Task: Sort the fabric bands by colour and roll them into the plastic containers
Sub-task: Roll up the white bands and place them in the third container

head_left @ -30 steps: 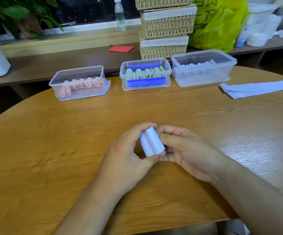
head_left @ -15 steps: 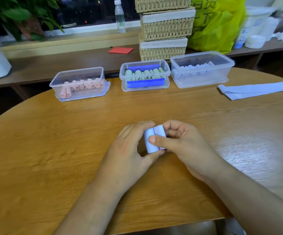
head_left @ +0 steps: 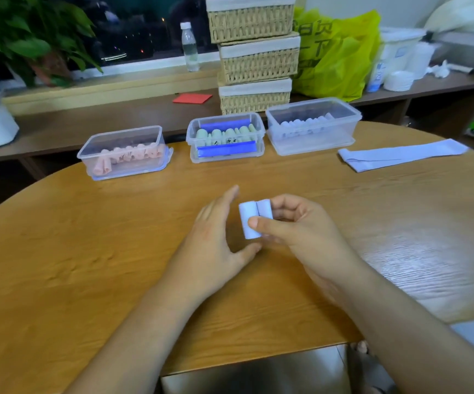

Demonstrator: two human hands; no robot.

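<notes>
Roll (head_left: 246, 216) in right hand (head_left: 301, 234), axis fore-aft

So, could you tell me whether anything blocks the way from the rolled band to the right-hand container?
Nothing visible does: bare table lies between the rolled band, pinched by the right hand, and the open container.

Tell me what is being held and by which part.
The right hand pinches the rolled pale blue band across its middle, thumb in front, fingers curled behind. The left hand holds nothing, its fingers straight beside it.
</notes>
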